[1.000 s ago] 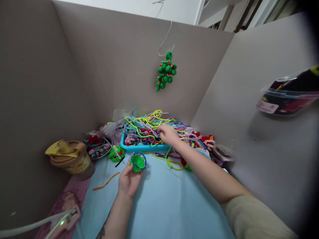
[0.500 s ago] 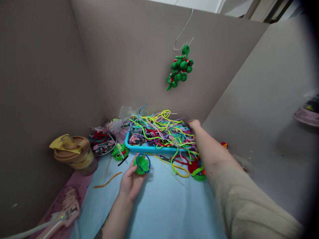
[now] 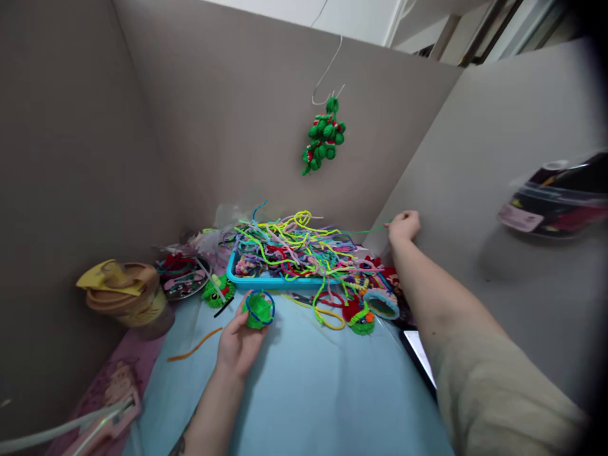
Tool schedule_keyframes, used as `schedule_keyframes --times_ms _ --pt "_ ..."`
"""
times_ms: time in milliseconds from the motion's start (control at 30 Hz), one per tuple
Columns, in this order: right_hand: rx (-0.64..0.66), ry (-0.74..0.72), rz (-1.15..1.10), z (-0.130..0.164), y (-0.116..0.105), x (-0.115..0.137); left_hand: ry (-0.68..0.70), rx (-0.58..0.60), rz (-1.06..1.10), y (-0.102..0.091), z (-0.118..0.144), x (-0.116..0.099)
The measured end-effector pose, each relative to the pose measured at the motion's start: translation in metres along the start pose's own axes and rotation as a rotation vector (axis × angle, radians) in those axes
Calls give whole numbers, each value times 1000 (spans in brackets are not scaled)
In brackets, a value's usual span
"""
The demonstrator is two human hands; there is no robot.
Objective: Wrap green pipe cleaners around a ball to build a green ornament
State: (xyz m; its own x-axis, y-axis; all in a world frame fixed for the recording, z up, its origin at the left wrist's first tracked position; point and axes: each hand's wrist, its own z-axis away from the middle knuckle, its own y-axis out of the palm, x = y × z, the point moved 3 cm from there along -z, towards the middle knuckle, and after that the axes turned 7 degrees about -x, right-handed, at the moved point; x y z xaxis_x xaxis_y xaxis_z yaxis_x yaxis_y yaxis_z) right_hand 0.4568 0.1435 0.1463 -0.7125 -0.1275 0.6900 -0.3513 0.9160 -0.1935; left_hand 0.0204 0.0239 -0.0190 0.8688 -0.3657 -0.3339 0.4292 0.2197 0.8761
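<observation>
Drawing a green pipe cleaner [image 3: 365, 230] from the tray pile [image 3: 294, 247] with pinched right hand [image 3: 403, 226], left hand [image 3: 240, 342] gripping green pompom [image 3: 258, 309]; needs a clean untangling pull.

Soft, even light falls from above and behind me, bright enough to make the neon fuzzy pipe cleaners [image 3: 294, 244] glow. My left hand [image 3: 240, 342] casts only a faint shadow on the pale blue worktop [image 3: 323, 392]. The wide lens bends the grey partition walls [image 3: 237, 126], and the right edge darkens into black. The clear plastic tub [image 3: 555, 193] at right and my beige sleeve [image 3: 503, 399] look smeared and soft.
</observation>
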Motion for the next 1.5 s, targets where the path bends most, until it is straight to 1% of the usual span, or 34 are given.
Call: schedule_keyframes --times_ms 67,133,233,300,367,400,467,533,567,633,667,733,767,833,900,1000,1067,1133,1233,1300,1367,1500 --pt "-37 -58 -60 -3 -8 18 12 1 -16 2 2 -1" --pt "-77 -130 -122 -4 -11 40 36 -4 -51 3 3 -2" --pt "-190 -314 -243 3 -19 84 85 -14 -153 6 5 -3" --pt "-93 -472 -231 19 -26 118 134 -29 -264 8 6 -4" --pt "49 -564 -198 50 -35 148 204 -38 -389 11 8 -3" --pt "138 -613 -189 72 -40 159 249 -42 -449 13 9 -3" --pt "358 -737 -218 128 -45 173 348 -43 -566 17 12 -3" --pt "605 -842 -287 194 -44 172 441 -48 -688 19 14 -3" --pt "680 -837 -313 224 -43 166 479 -56 -752 19 15 -3" --pt "719 -758 -347 275 -39 149 544 -98 -873 18 14 -4" --pt "727 -725 -366 295 -37 140 556 -121 -926 16 13 -4" --pt "730 -615 -384 321 -33 124 597 -161 -1021 12 9 -5" --pt "723 -557 -392 328 -33 117 619 -165 -1048 11 7 -5" --pt "714 -469 -404 334 -33 109 658 -151 -1110 9 4 -4" --pt "692 -426 -422 334 -35 104 685 -123 -1177 8 3 -1" --pt "649 -388 -453 329 -40 101 710 -69 -1293 10 4 6" --pt "645 -375 -464 325 -42 99 722 -18 -1395 12 6 12" --pt "656 -369 -457 322 -43 97 763 24 -1476 15 8 16" --pt "635 -345 -444 318 -45 93 797 68 -1544 18 9 21" --pt "632 -337 -459 316 -47 91 800 85 -1564 19 10 22" --pt "669 -348 -476 316 -47 91 808 87 -1569 20 11 22" --pt "752 -373 -489 317 -48 94 811 38 -1568 22 13 21"
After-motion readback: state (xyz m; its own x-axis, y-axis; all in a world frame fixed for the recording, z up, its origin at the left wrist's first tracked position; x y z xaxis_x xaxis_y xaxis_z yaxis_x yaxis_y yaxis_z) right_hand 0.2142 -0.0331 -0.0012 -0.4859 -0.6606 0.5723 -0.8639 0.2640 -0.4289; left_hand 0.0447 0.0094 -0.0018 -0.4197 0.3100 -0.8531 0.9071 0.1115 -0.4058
